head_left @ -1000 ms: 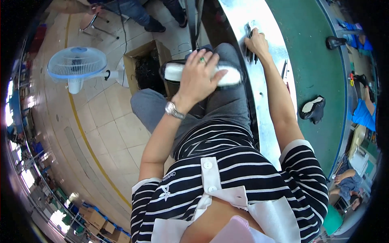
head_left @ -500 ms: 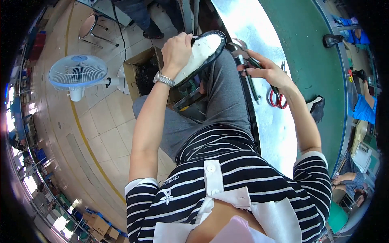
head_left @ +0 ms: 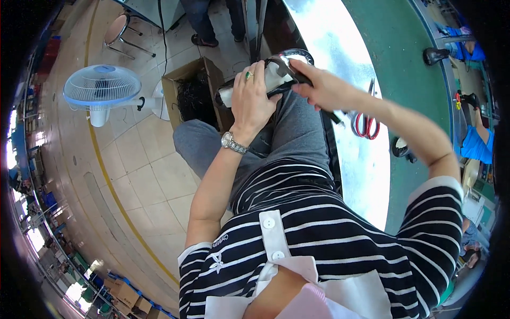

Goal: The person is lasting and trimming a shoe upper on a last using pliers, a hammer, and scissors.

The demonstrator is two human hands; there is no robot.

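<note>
My left hand (head_left: pixel 251 101), with a ring and a wristwatch, grips a shoe (head_left: pixel 273 78) over my lap. The shoe's pale underside faces up, edged in black material. My right hand (head_left: pixel 316 87) is closed round the dark handle of a pair of pincers (head_left: pixel 285 66), whose metal head is against the shoe near its far end. My fingers hide part of the shoe and of the tool. Red-handled scissors (head_left: pixel 366 126) lie on the shiny metal table (head_left: pixel 356 170) to the right. The dark end of another tool (head_left: pixel 334 117) shows below my right hand.
An open cardboard box (head_left: pixel 194 95) of black scraps stands left of my knees. Beyond it are a blue-white fan (head_left: pixel 102 93) and a round stool (head_left: pixel 117 29). Black shoes (head_left: pixel 435 55) sit on the green belt (head_left: pixel 390 53) at right. A person's legs (head_left: pixel 204 21) show ahead.
The pincers have moved left from over the table edge onto the shoe. My left hand has shifted its hold, and the shoe is turned and nearer my right hand. A shoe on the belt has moved.
</note>
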